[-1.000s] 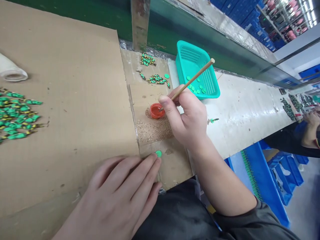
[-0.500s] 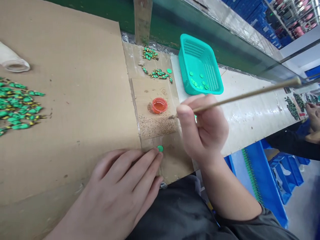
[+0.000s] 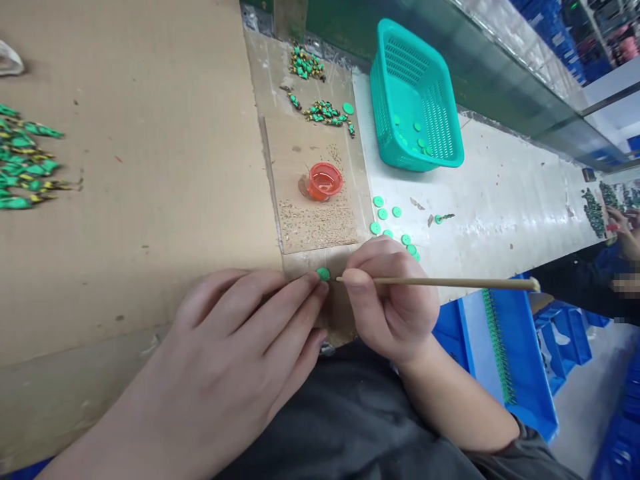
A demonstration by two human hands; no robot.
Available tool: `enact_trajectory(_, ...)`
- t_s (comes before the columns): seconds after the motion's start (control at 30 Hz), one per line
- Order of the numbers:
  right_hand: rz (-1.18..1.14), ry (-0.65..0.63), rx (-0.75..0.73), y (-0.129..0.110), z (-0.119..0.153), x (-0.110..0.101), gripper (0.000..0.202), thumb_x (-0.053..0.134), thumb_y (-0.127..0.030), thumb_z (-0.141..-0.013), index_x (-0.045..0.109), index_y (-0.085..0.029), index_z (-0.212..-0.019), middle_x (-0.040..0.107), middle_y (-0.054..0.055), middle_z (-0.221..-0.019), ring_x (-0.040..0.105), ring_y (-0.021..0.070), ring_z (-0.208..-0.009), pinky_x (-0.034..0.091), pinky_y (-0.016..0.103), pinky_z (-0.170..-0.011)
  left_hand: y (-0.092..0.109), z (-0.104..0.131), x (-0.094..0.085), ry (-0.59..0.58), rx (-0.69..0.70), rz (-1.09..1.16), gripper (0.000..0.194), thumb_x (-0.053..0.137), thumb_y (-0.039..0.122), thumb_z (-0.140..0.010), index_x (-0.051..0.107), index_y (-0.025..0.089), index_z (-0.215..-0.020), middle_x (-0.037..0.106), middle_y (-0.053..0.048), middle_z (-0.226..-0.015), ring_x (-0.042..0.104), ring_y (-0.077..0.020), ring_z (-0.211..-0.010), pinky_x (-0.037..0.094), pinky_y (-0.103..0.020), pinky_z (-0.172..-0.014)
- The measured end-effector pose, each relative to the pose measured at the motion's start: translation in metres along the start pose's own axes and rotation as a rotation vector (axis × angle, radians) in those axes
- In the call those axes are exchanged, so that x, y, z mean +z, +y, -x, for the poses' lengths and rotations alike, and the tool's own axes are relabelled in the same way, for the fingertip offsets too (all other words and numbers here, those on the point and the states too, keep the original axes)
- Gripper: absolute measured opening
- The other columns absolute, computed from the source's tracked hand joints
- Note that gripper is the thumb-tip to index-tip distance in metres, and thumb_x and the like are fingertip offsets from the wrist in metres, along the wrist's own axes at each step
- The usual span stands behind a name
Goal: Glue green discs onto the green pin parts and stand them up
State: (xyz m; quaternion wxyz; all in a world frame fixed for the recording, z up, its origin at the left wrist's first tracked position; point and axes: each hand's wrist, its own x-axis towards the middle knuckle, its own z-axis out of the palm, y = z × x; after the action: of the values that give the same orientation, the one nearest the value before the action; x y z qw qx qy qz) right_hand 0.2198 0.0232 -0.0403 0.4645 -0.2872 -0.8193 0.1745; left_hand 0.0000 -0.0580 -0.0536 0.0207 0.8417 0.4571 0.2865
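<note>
My left hand (image 3: pixel 245 353) lies over the cardboard with its fingers together, the fingertips gripping the edge of a small green disc (image 3: pixel 323 274). Pinched between thumb and fingers of my right hand (image 3: pixel 393 300) is a thin wooden stick (image 3: pixel 465 283), held almost level. Its narrow tip points at the disc from the right, a short gap away. Just beyond stands a red cup (image 3: pixel 325 181) of clear liquid, on a cardboard piece (image 3: pixel 317 227) speckled with dried drops. Loose green discs (image 3: pixel 383 214) lie on the white tabletop beyond my right hand.
A turquoise basket (image 3: pixel 417 93) holding several green discs stands at the back. Small green, yellow and black pieces are heaped at the left (image 3: pixel 25 160) and near the back edge (image 3: pixel 325 112). Blue trays (image 3: pixel 530 373) are at lower right. Another person's hand (image 3: pixel 623 227) is at far right.
My right hand has brought the stick tip from beside the red cup toward me, close to the disc, and the stick has levelled. My left hand keeps its hold. The view has shifted.
</note>
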Motion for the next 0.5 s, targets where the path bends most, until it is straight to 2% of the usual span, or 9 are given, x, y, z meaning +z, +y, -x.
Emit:
enact_trajectory(0.13,0.000,0.013,-0.004,0.0009,0.0004,0.0019,0.022,0.066,-0.018,-0.123,0.062,-0.026,-0.103,0.070,-0.001,-0.088,0.069,0.0176,-0.079,0.062,0.037,-0.075,0.0001,0.0000,0.0001,-0.002,0.008,-0.015,0.031,0.062,0.030,-0.121,0.080,0.018,-0.143,0.089,-0.009,-0.137,0.078,-0.0341,-0.121,0.057,-0.058,-0.107)
enact_trajectory(0.3,0.017,0.006,-0.005,0.0013,-0.0003,0.0029,0.023,0.065,-0.020,-0.124,0.062,-0.026,-0.101,0.070,-0.001,-0.087,0.070,0.0177,-0.079,0.063,0.037,-0.075,0.0004,0.0007,0.0009,0.008,-0.002,0.004,0.031,0.063,0.029,-0.120,0.080,0.020,-0.144,0.088,-0.009,-0.136,0.079,-0.0330,-0.123,0.058,-0.057,-0.109)
enact_trajectory(0.5,0.035,-0.029,0.014,0.0003,-0.0014,0.0011,0.022,0.066,-0.020,-0.123,0.062,-0.027,-0.103,0.071,-0.001,-0.088,0.069,0.0179,-0.078,0.063,0.037,-0.073,0.0001,-0.0001,0.0006,0.000,0.016,-0.023,0.033,0.061,0.030,-0.123,0.078,0.014,-0.145,0.088,-0.011,-0.136,0.078,-0.0333,-0.122,0.057,-0.058,-0.108)
